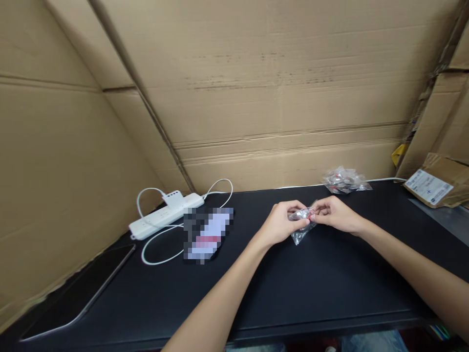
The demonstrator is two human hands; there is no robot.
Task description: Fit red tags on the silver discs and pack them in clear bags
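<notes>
My left hand (281, 222) and my right hand (337, 213) meet over the middle of a black table (330, 283). Both pinch a small clear plastic bag (302, 226) that has something red and white inside. The left fingers curl round the bag's upper left end. The right fingers grip its upper right end. The bag's lower corner hangs down just above the table top. Behind the hands, at the foot of the cardboard wall, lies a small pile of similar clear bags (343, 180).
Cardboard sheets (256, 88) wall in the table at the back and left. A white power strip (164, 215) with a white cable (157, 254) lies at the left, next to a pixelated flat object (207, 234). A dark tablet (80, 293) rests at the near left. A labelled cardboard parcel (436, 186) sits at the far right.
</notes>
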